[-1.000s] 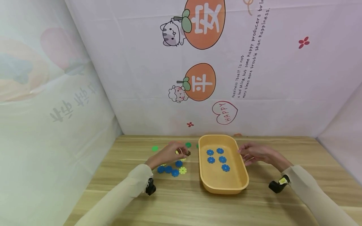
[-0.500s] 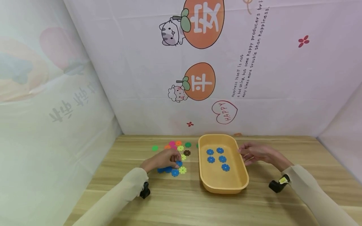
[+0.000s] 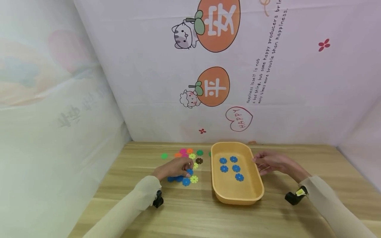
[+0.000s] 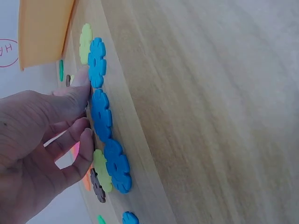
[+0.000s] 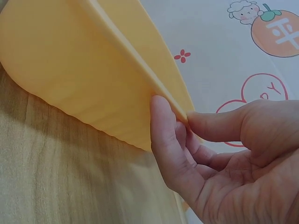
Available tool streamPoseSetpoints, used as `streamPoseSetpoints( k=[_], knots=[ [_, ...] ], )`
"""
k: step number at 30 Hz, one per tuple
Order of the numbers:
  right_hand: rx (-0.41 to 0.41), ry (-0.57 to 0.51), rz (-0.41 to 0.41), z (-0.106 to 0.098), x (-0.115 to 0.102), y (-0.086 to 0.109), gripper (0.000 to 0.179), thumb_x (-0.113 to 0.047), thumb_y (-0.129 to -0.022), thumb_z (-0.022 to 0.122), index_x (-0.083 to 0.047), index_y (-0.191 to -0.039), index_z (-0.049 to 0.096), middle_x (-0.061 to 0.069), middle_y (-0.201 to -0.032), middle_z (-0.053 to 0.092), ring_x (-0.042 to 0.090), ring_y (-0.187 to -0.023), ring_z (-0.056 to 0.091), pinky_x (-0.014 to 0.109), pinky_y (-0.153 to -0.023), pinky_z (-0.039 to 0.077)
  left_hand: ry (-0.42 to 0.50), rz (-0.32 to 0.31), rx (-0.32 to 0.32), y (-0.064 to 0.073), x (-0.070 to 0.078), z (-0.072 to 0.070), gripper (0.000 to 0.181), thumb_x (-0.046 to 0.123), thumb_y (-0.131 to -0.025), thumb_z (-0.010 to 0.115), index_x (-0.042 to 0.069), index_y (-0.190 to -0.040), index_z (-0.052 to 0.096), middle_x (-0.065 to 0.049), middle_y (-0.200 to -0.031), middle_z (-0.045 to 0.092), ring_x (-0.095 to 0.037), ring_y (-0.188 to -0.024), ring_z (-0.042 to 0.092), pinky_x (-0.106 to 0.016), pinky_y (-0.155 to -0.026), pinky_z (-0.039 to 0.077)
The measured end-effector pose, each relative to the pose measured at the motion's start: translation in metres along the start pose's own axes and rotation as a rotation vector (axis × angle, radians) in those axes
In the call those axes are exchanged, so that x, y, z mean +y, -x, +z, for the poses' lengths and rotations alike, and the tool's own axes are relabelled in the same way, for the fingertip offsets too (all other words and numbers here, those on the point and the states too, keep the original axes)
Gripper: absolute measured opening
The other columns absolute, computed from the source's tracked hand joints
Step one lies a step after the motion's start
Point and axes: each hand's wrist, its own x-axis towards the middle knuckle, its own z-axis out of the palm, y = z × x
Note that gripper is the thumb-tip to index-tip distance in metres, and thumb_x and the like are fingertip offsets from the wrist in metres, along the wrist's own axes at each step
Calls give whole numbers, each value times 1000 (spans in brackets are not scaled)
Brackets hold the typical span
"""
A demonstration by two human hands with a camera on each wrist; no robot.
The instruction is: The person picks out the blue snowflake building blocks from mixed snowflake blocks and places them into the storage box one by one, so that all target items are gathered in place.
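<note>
Blue discs [image 3: 186, 182], yellow tray [image 3: 235, 190].
We see the right grip [image 3: 271, 162] pinching the tray's rim; left grip [image 3: 174, 167] at the discs, whether holding one we cannot tell.

Both hands [image 3: 174, 167] [image 3: 273, 162] well apart, half-curled

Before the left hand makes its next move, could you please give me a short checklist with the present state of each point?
1. Right hand steadies the tray: ok, it pinches the rim.
2. Tray stands upright on the table: ok.
3. Tray shows one colour only: ok, five blue pieces.
4. Left hand has a secure grip on a piece: cannot tell.
5. Loose blue discs lie apart from other colours: not ok, a yellow piece is close beside them.
</note>
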Motion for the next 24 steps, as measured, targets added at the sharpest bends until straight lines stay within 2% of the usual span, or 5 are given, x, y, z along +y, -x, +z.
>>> streamPoseSetpoints(
  k=[5, 10, 15, 20, 24],
  knots=[
    [14, 2, 4, 0, 5, 1, 23, -14, -110, 52, 7, -118, 57, 9, -99, 68, 17, -86, 70, 35, -78, 64, -5, -30, 0, -4, 0, 3, 24, 10, -95, 78, 3, -106, 57, 2, -86, 50, -10, -75, 43, -24, -71, 42],
    [2, 6, -17, -1, 2, 0, 24, -13, -110, 52, 9, -119, 57, 10, -98, 70, 18, -84, 71, 35, -77, 64, -18, -54, 75, -1, -4, 6, 24, 13, -92, 81, 7, -102, 60, 3, -85, 53, -10, -74, 47, -25, -69, 45],
    [-1, 0, -9, -1, -1, 1, 25, -12, -110, 50, 10, -120, 56, 10, -98, 70, 17, -84, 72, 35, -78, 65, 2, -33, 132, 2, -8, 9, 23, 14, -92, 81, 10, -104, 62, 2, -88, 61, -9, -79, 54, -25, -72, 50],
    [-3, -5, -6, 0, -2, 2, 25, -13, -110, 51, 10, -121, 55, 10, -99, 70, 18, -84, 72, 35, -78, 65, 116, -10, 171, 1, -9, 11, 10, 9, -101, 70, 7, -111, 69, -3, -94, 69, -10, -77, 65, -25, -72, 58],
    [1, -6, -4, -1, -1, 2, 25, -13, -110, 51, 10, -121, 56, 10, -99, 70, 18, -85, 72, 35, -78, 65, 233, -22, 208, 1, -4, 9, 11, 4, -103, 65, 3, -112, 70, -10, -97, 70, -16, -75, 70, -27, -68, 61]
  ],
)
